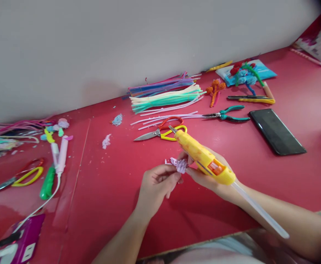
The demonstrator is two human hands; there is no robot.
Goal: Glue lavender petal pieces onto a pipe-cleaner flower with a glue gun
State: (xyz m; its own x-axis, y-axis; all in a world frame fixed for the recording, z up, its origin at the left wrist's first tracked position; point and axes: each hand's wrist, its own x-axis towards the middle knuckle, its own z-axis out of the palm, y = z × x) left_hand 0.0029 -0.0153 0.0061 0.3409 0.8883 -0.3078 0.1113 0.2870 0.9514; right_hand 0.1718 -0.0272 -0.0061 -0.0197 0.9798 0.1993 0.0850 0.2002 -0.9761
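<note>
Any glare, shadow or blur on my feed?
Head view: pale sheen on the red table at right; head view: soft shadow below the left hand and right hand; head view: top right corner dark, fine detail on the purple piece unclear.

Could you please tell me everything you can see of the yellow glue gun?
The yellow glue gun has a rounded, plastic-looking body with faint orange patterning and an orange insert showing through an opening near its rear. A tapered, metallic-looking nozzle forms its front. A long, translucent whitish glue stick projects from the back. It lies aslant over the right hand, which holds it above the red table, nozzle pointing away from the wearer and leftward. Its trigger is hidden.
</note>
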